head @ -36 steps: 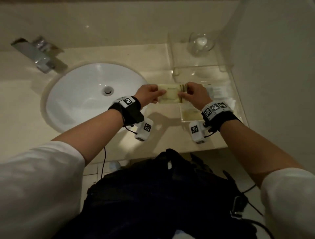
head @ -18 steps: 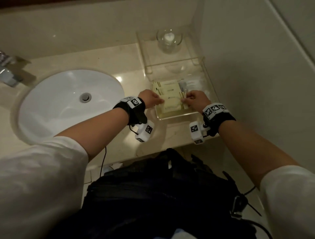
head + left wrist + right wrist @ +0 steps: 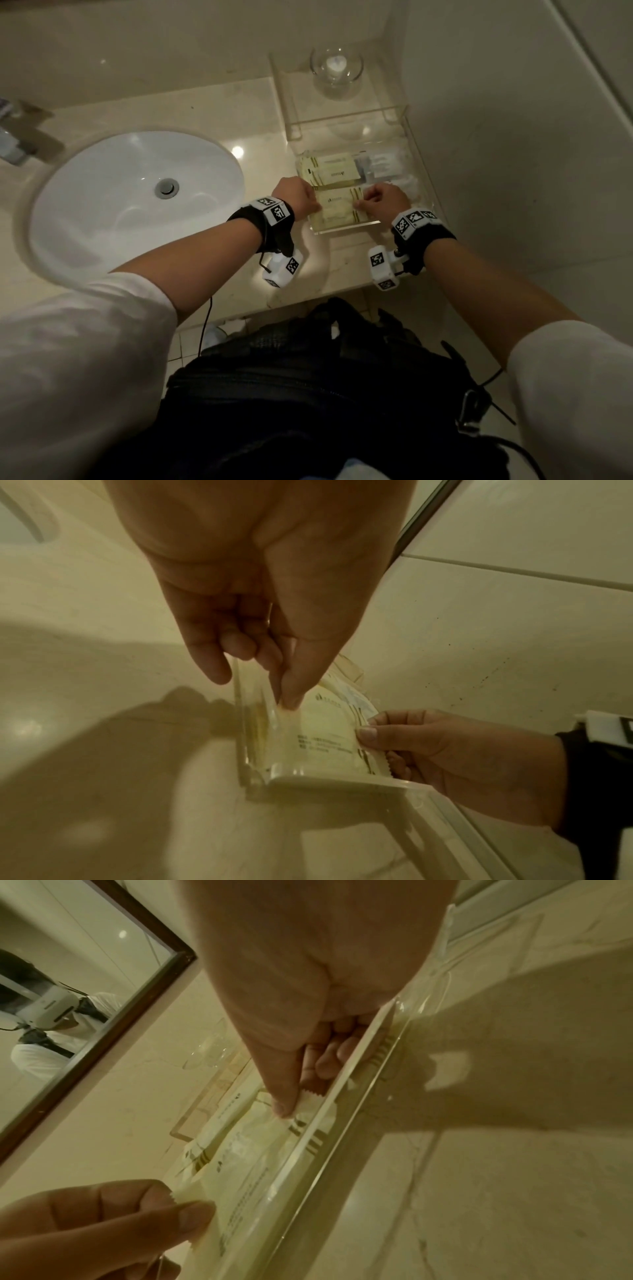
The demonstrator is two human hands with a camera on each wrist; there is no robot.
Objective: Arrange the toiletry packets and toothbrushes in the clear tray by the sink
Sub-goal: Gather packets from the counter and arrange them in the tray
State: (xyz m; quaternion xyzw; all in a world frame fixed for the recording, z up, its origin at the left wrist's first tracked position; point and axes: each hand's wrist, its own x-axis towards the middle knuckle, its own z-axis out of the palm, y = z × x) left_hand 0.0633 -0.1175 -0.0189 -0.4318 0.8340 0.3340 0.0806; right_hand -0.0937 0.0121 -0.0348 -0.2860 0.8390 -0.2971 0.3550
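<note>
Pinching one cream packet [image 3: 337, 208] — left hand [image 3: 295, 198], right hand [image 3: 385, 202]; seemingly inside clear tray [image 3: 346, 228].

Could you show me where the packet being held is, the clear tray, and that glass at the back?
packet [image 3: 337, 208]: head view, middle of its pale face, between the two hands.
clear tray [image 3: 346, 229]: head view, its near front wall.
glass [image 3: 336, 68]: head view, on its bowl, on the clear shelf behind the tray.

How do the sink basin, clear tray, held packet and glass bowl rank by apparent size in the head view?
1. sink basin
2. clear tray
3. and 4. held packet and glass bowl: look alike, and the bowl lies farther away, so unranked.
</note>
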